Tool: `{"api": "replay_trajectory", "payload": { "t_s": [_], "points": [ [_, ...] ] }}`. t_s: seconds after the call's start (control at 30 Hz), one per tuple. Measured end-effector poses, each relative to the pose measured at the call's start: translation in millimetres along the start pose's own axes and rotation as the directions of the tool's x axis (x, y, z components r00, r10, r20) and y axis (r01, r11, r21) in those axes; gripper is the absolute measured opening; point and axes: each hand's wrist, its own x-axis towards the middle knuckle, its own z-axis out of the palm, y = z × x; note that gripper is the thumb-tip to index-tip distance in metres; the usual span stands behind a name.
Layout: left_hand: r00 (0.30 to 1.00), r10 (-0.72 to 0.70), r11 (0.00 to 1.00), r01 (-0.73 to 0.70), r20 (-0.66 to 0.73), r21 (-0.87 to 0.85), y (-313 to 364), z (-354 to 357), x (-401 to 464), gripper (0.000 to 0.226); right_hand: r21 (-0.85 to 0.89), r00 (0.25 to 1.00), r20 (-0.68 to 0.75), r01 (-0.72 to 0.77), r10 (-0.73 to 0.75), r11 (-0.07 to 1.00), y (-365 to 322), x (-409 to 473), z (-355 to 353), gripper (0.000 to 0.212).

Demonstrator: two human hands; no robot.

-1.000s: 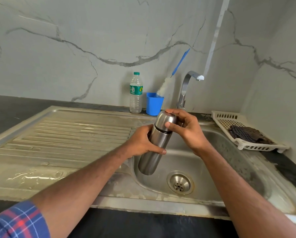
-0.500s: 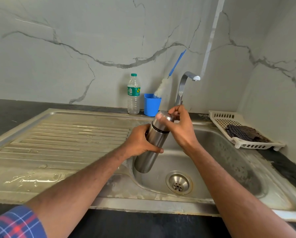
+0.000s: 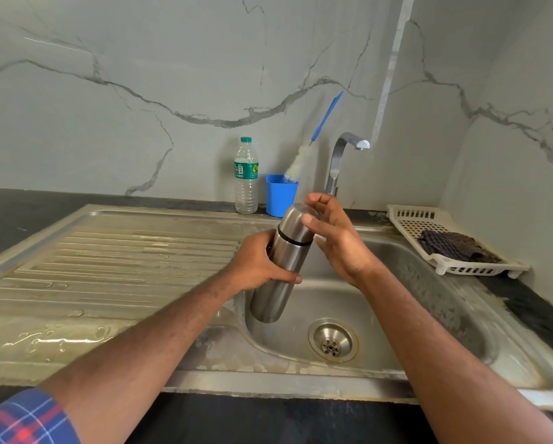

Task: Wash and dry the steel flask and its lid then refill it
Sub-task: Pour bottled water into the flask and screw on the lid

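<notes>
Tilting over the sink, the steel flask is gripped round its middle by the left hand, fingers curled about the body, probably so it cannot turn. Just above those fingers sits the lid, not yet off, pinched by the thumb and fingertips of the right hand, seemingly for unscrewing. Behind the right fingers the tap stands, and spills would be caught below.

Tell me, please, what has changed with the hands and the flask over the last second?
The right hand has loosened on the lid: thumb and fingertips touch it, the other fingers spread open. The left hand still grips the tilted steel flask over the sink, lid still on.
</notes>
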Motion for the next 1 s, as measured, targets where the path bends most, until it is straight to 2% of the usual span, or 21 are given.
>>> {"api": "replay_trajectory", "payload": {
  "t_s": [0.07,0.13,0.23,0.3,0.33,0.4,0.47,0.53,0.6,0.63,0.7,0.77,0.8,0.83,0.9,0.97,1.0],
  "points": [
    [1.000,-0.001,1.000,0.001,0.012,0.008,-1.5,-0.9,-0.1,0.078,0.086,0.996,0.083,0.021,-0.028,0.996,-0.4,-0.5,-10.0,0.054],
    [1.000,-0.001,1.000,0.001,0.003,0.004,-0.2,0.4,-0.8,0.077,-0.004,0.996,0.052,0.076,-0.076,0.997,-1.4,0.1,-10.2,0.048],
    [0.998,-0.006,1.000,0.005,-0.061,-0.021,3.1,3.6,-0.4,0.074,-0.119,0.974,-0.182,0.116,-0.136,0.986,-4.7,2.5,8.4,0.045],
    [0.997,-0.007,0.999,0.004,-0.080,-0.032,3.9,4.4,-0.2,0.074,-0.183,0.929,-0.319,0.132,-0.186,0.974,-3.8,3.4,23.6,0.054],
    [0.997,-0.008,0.999,0.005,-0.074,-0.037,3.9,4.2,0.2,0.074,-0.227,0.919,-0.339,0.127,-0.200,0.966,-1.7,5.0,27.2,0.061],
    [0.998,-0.010,0.999,0.008,-0.056,-0.041,4.0,2.4,-0.9,0.070,-0.203,0.958,-0.248,0.094,-0.144,0.975,-0.2,6.2,26.5,0.070],
    [1.000,-0.005,0.999,0.005,-0.007,-0.041,4.5,-1.5,-1.6,0.068,-0.018,0.999,-0.031,0.035,-0.036,0.999,-1.4,4.8,15.2,0.070],
    [0.998,0.002,0.998,0.003,0.070,-0.067,3.4,-4.9,-1.7,0.070,0.154,0.988,0.156,-0.013,-0.011,0.988,-4.8,1.8,-1.2,0.064],
    [0.995,0.003,0.997,0.004,0.097,-0.072,5.3,-3.3,-1.8,0.071,0.177,0.982,0.183,0.009,-0.042,0.984,-6.4,2.4,-12.3,0.058],
    [0.997,0.002,0.997,0.003,0.075,-0.074,7.6,-0.1,-1.8,0.070,0.138,0.991,0.117,0.042,-0.058,0.990,-7.8,2.7,-12.1,0.057],
    [1.000,-0.011,0.997,0.009,-0.022,-0.071,12.7,8.1,-1.5,0.067,-0.004,0.989,-0.113,0.094,-0.094,0.996,-9.3,3.7,-1.7,0.056],
    [0.996,-0.023,0.997,0.017,-0.081,-0.079,15.9,12.7,-0.6,0.067,-0.170,0.935,-0.324,0.094,-0.145,0.981,-8.3,3.2,13.2,0.061],
    [0.997,-0.019,0.996,0.012,-0.080,-0.085,15.4,13.3,0.4,0.067,-0.239,0.916,-0.363,0.084,-0.169,0.967,-6.3,3.2,17.4,0.068],
    [0.997,-0.014,0.996,0.008,-0.070,-0.089,14.1,12.6,1.0,0.066,-0.261,0.929,-0.335,0.071,-0.160,0.963,-3.4,3.7,18.3,0.077],
    [0.999,-0.017,0.996,0.013,-0.043,-0.084,12.2,8.8,0.5,0.065,-0.131,0.990,-0.131,0.039,-0.057,0.991,-2.7,2.2,12.8,0.082],
    [1.000,-0.017,0.997,0.015,-0.023,-0.074,10.0,5.8,1.5,0.067,0.117,0.996,0.075,-0.046,0.038,0.992,-7.6,-1.3,0.0,0.071],
    [1.000,-0.017,0.998,0.016,-0.018,-0.068,10.0,5.7,1.7,0.068,0.189,0.992,0.121,-0.060,0.037,0.980,-9.3,-2.6,-5.6,0.064]
  ]
}}
